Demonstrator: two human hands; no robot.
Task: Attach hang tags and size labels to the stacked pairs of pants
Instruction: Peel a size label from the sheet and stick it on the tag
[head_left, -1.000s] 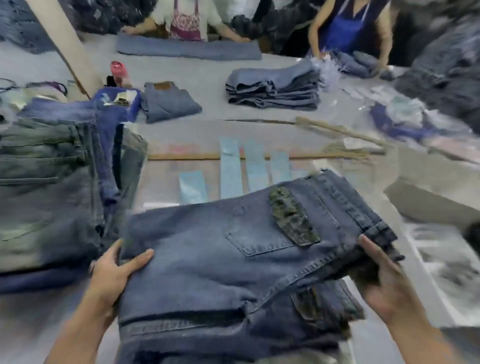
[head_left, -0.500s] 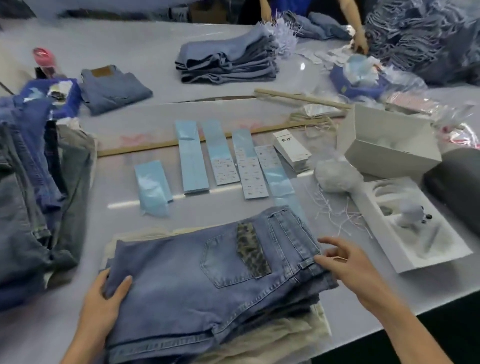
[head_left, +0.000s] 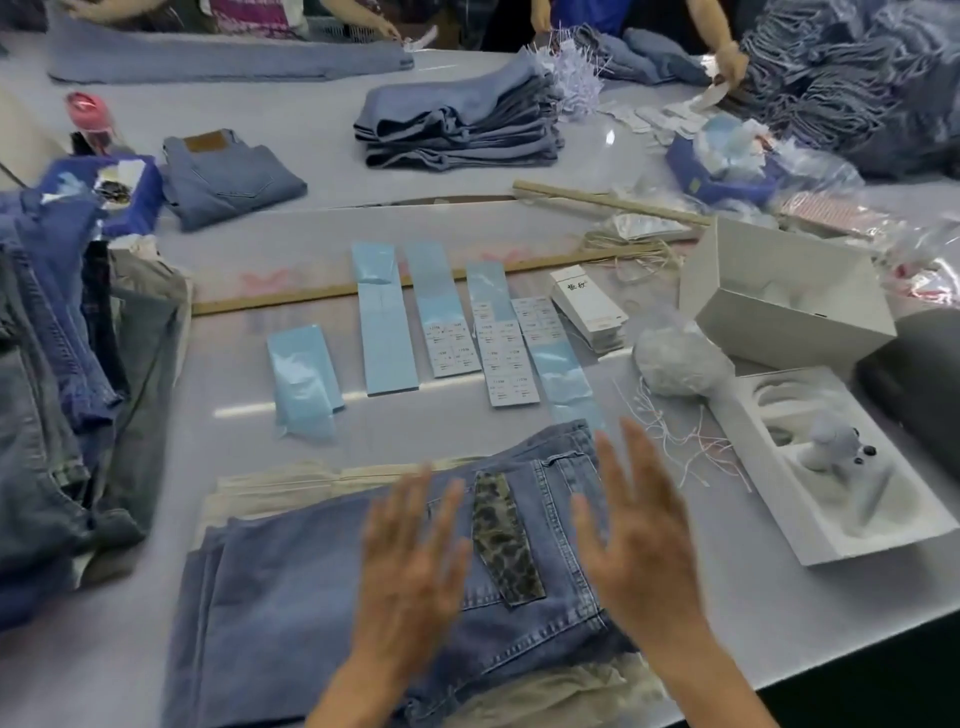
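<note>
Jeans (head_left: 332, 597) lying stacked on table (head_left: 727, 623); am holding L hand (head_left: 410, 561) & R hand (head_left: 639, 535) over top pair, fingers spread wide, gripping nothing. Label strips (head_left: 452, 322) just beyond.

You are in a garment finishing workshop. The long shared counter (head_left: 322, 130) carries folded jeans stacks (head_left: 457, 124), strips of size labels (head_left: 506, 353) and a pile of hang tags (head_left: 587, 312). Other workers' hands (head_left: 730, 62) sort denim heaps (head_left: 831, 88) across from you.

A white open box (head_left: 789, 306) sits beside a moulded tray (head_left: 852, 499) holding a grey mouse (head_left: 836, 441).
</note>
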